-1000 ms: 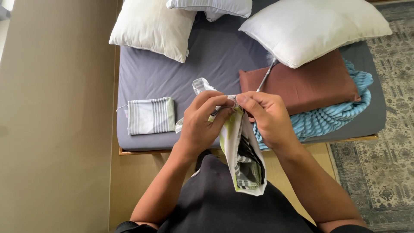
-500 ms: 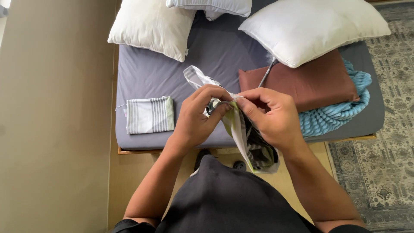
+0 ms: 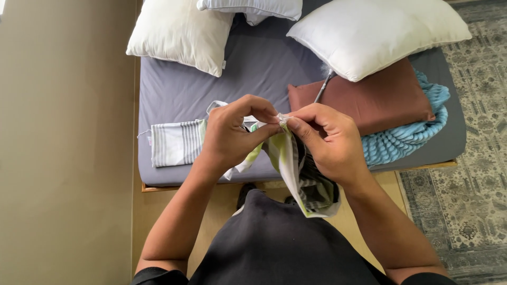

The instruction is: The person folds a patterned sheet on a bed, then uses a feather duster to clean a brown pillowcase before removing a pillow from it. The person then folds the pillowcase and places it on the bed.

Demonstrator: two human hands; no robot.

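Bedroom seen from above, with a tan floor (image 3: 63,158) on the left and a patterned rug (image 3: 475,158) on the right. Between them, a bed (image 3: 253,68) under a grey sheet. At its head, three white pillows: a big one (image 3: 375,31) to the right, another (image 3: 179,31) to the left, a third (image 3: 253,8) half out of view at the top edge. Under the big pillow, a brown cushion (image 3: 369,100), lying on a bunched blue blanket (image 3: 406,142). Near the left side of the bed, a folded striped cloth (image 3: 177,142), flat and untouched.

Closer in, over the foot of the bed, a patterned cloth (image 3: 306,184) in white, green and dark stripes, held up in the air and hanging down towards the dark shirt. Left hand (image 3: 232,134) curled, thumb and forefinger pinching the top edge of that cloth. Right hand (image 3: 327,142) the same, pinching the same edge, fingertips of both hands nearly touching at one small spot.

Judging by the grip: fine work on the cloth's edge, seemingly picking at a seam, corner or opening; hidden by the fingers, so not possible to tell which. Called for next, most likely: a firm pinch on both sides and a careful parting of the layers.
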